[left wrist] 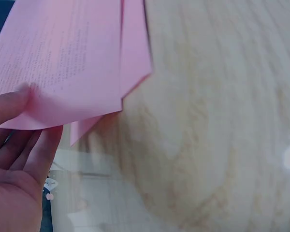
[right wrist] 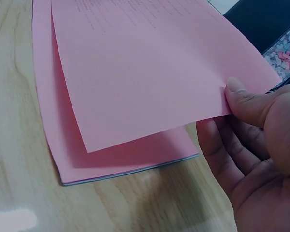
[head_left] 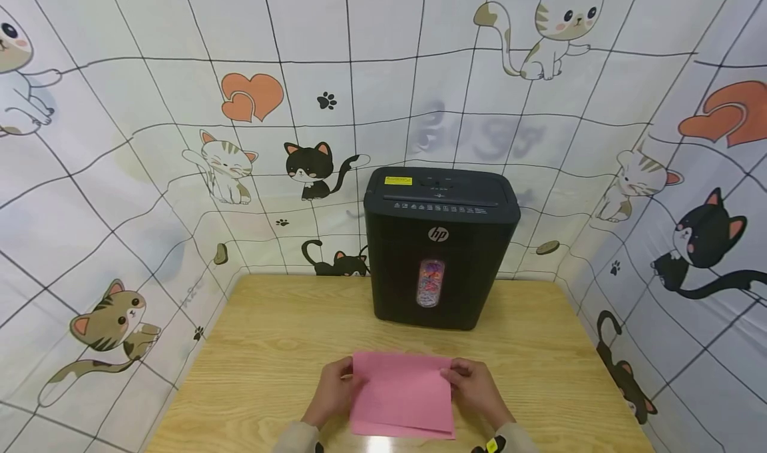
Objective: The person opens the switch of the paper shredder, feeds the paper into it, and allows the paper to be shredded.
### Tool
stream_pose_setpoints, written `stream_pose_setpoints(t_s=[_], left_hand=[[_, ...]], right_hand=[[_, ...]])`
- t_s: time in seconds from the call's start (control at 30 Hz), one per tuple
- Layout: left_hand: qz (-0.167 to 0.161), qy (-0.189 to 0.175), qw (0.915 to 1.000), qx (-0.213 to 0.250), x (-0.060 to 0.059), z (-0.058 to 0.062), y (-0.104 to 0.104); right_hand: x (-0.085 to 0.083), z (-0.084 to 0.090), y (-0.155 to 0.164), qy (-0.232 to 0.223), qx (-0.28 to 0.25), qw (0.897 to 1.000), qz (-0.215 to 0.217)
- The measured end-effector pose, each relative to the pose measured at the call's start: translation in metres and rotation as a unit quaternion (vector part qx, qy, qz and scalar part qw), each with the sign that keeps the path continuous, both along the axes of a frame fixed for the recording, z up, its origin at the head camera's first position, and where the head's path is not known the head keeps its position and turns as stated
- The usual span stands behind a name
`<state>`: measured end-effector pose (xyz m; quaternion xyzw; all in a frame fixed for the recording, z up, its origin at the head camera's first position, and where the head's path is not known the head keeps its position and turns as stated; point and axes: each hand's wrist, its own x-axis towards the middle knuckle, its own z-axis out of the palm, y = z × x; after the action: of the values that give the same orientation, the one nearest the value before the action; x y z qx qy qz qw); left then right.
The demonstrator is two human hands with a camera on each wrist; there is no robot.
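Currently both hands on the top pink sheet (head_left: 403, 388), lifted off the pink stack (right wrist: 121, 166) at 6 o'clock on the counter (head_left: 269, 346), right in front of me. Left hand (head_left: 331, 393) pinches the sheet's 9 o'clock edge, thumb on top, fingers (left wrist: 24, 154) under. Right hand (head_left: 477, 390) pinches the 3 o'clock edge the same way, thumb over, fingers (right wrist: 222, 150) curled beneath. Sheet is clear of the stack at the near corners; faint print shows on it.

Progress, my read: one sheet separated and in hand, not yet moved toward the machine. Rest of the stack lies flat, untouched.

At 12 o'clock, well apart from the paper: black HP shredder (head_left: 440, 246) at the counter's far edge. Its front bin window (head_left: 430, 283) shows mixed coloured shreds filling the visible part; how full the whole bin is, can't tell. Feed slot on top looks free of paper.
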<state>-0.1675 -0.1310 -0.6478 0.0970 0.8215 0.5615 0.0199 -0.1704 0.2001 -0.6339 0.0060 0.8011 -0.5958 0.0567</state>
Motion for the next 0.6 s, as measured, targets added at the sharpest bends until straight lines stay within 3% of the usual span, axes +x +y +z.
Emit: stream_pose_setpoints(t_s=[0.17,0.37,0.6], left_hand=[[0.012,-0.009,0.9998,-0.015,-0.004,0.007,0.002],[0.015,-0.021,0.9996,0.008,-0.007,0.015,0.005],[0.022,-0.029,0.999,0.025,-0.011,0.026,0.01]], right_hand=[[-0.003,0.002,0.002,-0.005,0.012,1.0,-0.012],[-0.009,0.006,0.007,-0.002,0.042,0.999,-0.026],[-0.013,0.022,0.01,0.008,0.051,0.998,-0.044]])
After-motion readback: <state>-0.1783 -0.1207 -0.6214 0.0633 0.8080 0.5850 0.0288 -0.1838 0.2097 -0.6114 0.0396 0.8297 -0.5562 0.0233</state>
